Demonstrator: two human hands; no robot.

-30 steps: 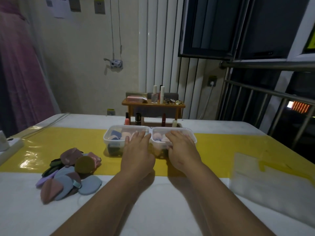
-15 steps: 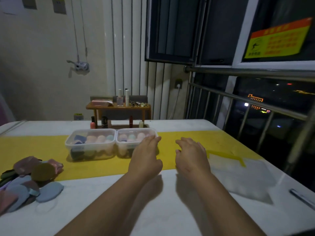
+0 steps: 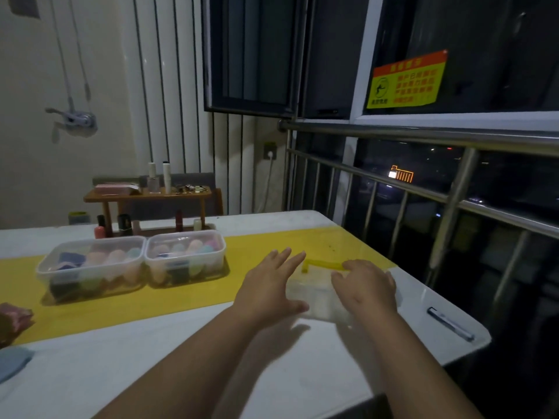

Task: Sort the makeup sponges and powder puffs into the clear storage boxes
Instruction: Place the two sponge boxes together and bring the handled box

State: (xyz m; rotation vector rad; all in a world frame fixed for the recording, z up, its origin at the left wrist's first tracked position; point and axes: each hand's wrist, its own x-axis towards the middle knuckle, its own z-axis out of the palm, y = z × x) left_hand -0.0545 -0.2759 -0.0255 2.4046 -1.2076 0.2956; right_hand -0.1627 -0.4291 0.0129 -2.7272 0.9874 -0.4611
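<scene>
Two clear storage boxes stand side by side on the yellow strip: the left box (image 3: 45, 269) and the right box (image 3: 222, 252), both holding pastel sponges. A pink puff (image 3: 15, 317) and a blue puff (image 3: 12, 359) show at the frame's left edge. To the right of the boxes lies a flat translucent plastic piece with a yellow strip (image 3: 320, 300). My left hand (image 3: 269, 285) hovers at its left edge, fingers spread and straight. My right hand (image 3: 367, 285) rests palm-down on it, fingers slightly bent. Neither hand holds a sponge or a puff.
A small wooden rack (image 3: 148, 195) with bottles and lipsticks stands behind the boxes. A pen (image 3: 450, 323) lies near the table's right corner. A metal railing (image 3: 423, 134) and a dark window run along the right side, close to the table edge.
Both hands left the tops of the two boxes and moved right to the translucent plastic piece. The view swung right, so most of the puff pile slid out of frame.
</scene>
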